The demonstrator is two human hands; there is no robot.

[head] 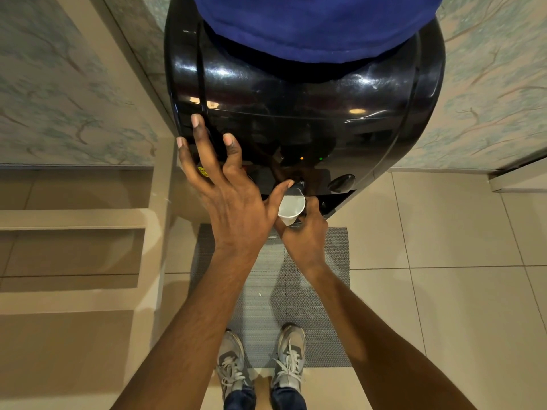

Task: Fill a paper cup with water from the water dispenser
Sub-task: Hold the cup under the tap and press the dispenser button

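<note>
While you're standing on the grey mat [313,291] looking straight down, your right hand [305,235] is wrapped around the paper cup [291,210], fingers closed on its lower half from the right and underneath. The cup sits tucked in the dispensing nook at the front of the black water dispenser [296,113], tilted a bit so its mouth faces up toward you. The inside looks pale and whitish, but I honestly can't tell how much water is in it.

Your left hand [233,202] is up higher and spread wide, not gripping anything. Three fingertips rest flat against the glossy front panel, and the thumb [281,192] stretches right, its tip right at the cup's far rim near the tap area. Whether it's actually pressing a tap or lever, can't tell, it's too dark in there.

Other stuff: blue bottle cover [316,25] on top of the dispenser, one orange and one green indicator light glowing on the front, and a round dark knob [342,182] just right of the cup. Your grey sneakers [260,359] are at the near edge of the mat, on beige floor tiles [444,261]. Beige shelving [74,220] is off to your left.
</note>
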